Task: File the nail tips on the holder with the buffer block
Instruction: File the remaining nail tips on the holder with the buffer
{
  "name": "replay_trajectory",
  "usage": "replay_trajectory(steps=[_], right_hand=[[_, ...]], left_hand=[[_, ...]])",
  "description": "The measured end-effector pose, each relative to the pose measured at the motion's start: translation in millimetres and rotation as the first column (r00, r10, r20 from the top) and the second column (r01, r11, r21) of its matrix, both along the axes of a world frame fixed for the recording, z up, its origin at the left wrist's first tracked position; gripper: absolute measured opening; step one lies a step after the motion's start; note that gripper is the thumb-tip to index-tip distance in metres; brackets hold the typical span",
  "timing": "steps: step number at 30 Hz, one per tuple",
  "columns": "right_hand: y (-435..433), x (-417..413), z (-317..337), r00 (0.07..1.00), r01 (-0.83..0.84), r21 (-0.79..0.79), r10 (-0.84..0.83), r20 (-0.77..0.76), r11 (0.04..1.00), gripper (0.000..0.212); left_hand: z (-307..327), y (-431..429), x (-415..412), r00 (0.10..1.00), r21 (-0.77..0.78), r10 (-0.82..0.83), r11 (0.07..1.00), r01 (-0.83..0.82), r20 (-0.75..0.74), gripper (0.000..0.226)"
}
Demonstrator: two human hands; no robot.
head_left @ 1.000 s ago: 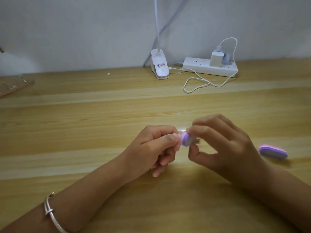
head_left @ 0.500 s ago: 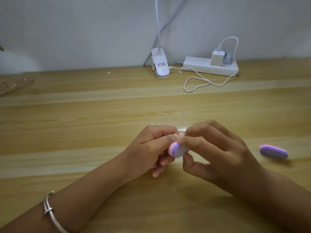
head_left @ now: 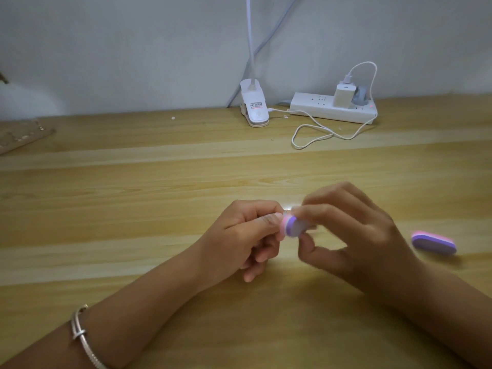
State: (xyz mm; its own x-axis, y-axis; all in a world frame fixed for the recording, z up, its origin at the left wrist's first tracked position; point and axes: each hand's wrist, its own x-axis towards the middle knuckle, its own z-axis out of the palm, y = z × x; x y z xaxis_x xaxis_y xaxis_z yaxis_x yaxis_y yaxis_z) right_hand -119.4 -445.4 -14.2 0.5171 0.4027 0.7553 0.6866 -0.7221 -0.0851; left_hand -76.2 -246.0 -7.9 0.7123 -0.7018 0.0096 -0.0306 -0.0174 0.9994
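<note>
Head view, and the action sits well in front of the power strip [head_left: 332,109], toward the camera on the wooden table [head_left: 133,195]. The right hand [head_left: 354,233] has the buffer block [head_left: 291,226] pinched between forefinger above and thumb below, with its pink and purple end poking out toward the left hand [head_left: 247,235]. That left hand is curled tight, thumb pressed along the forefinger, clamping something small. By the task that should be the holder, but it and the nail tips are hidden in the fingers apart from a faint glint, so what it grips cannot be confirmed.

The block looks like light layered foam with a gritty skin. It should give a little under pressure, so a short grip close to the working end, as now, ought to stop it flexing. The nail tips are likely thin, brittle plastic, best steadied right at the base and stroked gently.

Both forearms lie low over the table and converge, wrists near the surface. The right hand's outer fingers arch up loosely and its outline is blurred. A bracelet [head_left: 80,331] circles the left wrist. A second buffer [head_left: 433,243] lies flat on the table, nearer the camera than the power strip and off to its right, apart from the right hand.
</note>
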Motion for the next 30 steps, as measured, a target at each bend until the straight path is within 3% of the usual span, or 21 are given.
replay_trajectory(steps=[3,8,12,15,19,23,26,30], right_hand=[[1.5,1.6,-3.1,0.999,-0.032,-0.04,0.032,0.011,0.999,0.011],[-16.0,10.7,3.0,0.996,0.07,0.124,-0.063,-0.06,0.99,0.017],[-13.4,7.3,1.8,0.999,-0.02,0.007,0.02,-0.026,1.0,0.022],[-22.6,10.9,8.0,0.998,0.054,0.058,-0.051,-0.038,0.997,0.023],[-11.0,3.0,2.6,0.997,-0.062,0.026,0.063,-0.047,0.998,0.023],[-20.5,8.4,9.9,0.997,-0.011,0.051,0.015,-0.078,0.999,0.025],[-12.2,2.0,7.2,0.993,-0.081,0.032,0.083,-0.082,0.996,0.028],[-15.1,0.8,6.0,0.992,-0.087,-0.042,0.082,-0.097,0.995,0.031]], left_hand=[[-0.8,0.1,0.5,1.0,-0.005,0.014,1.0,-0.014,0.02,0.03],[-0.8,-2.0,0.9,0.994,-0.026,0.053,0.998,-0.05,0.101,0.026],[-1.3,-1.6,-1.2,0.974,-0.04,0.071,0.997,-0.064,0.213,0.023],[-2.1,-2.3,-0.8,0.974,-0.042,0.072,0.997,-0.064,0.213,0.022],[-3.6,-3.3,-0.4,0.965,-0.058,0.055,0.997,-0.041,0.258,0.022],[-6.9,-3.2,2.6,0.96,-0.051,0.1,0.995,-0.09,0.261,0.02],[-7.8,-3.5,2.3,0.949,-0.063,0.08,0.996,-0.064,0.305,0.017],[-7.7,-3.3,1.2,0.951,-0.095,0.107,0.992,-0.082,0.292,0.031]])
